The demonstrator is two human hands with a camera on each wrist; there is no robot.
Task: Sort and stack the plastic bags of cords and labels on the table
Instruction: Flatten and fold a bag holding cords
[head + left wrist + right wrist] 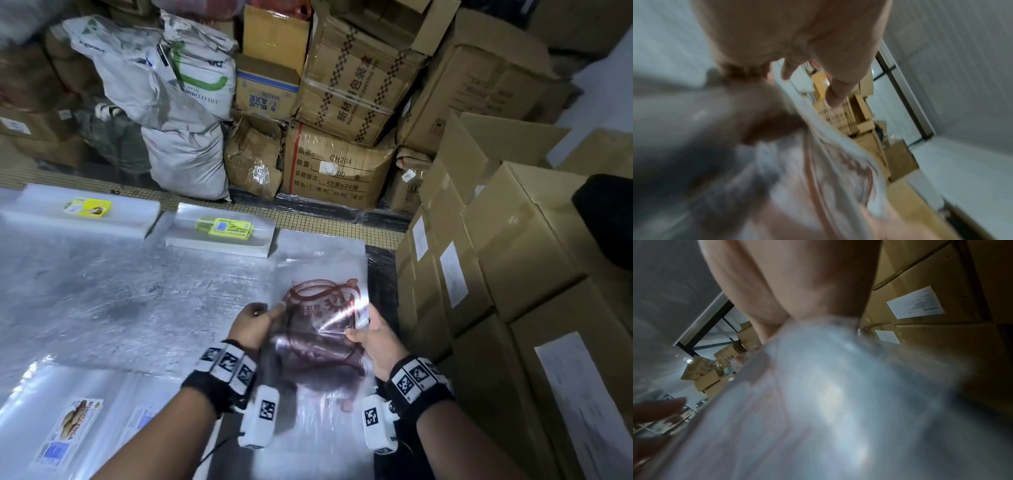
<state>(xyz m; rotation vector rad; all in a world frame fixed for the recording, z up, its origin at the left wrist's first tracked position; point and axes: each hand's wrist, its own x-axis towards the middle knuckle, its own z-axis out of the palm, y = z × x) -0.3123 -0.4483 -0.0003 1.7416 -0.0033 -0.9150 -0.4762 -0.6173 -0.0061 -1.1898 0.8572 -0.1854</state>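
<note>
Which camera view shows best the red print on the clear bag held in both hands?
The head view: the red print faces the camera, between both hands. The left wrist view shows only faint pink streaks on blurred plastic; the right wrist view shows blurred plastic, with no readable print.

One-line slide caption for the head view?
Both hands, left and right, hold a red-printed clear bag above the table.

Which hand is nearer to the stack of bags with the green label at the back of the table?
Left. The left hand is below that stack, slightly to its right; the right hand is farther right, near the boxes.
</note>
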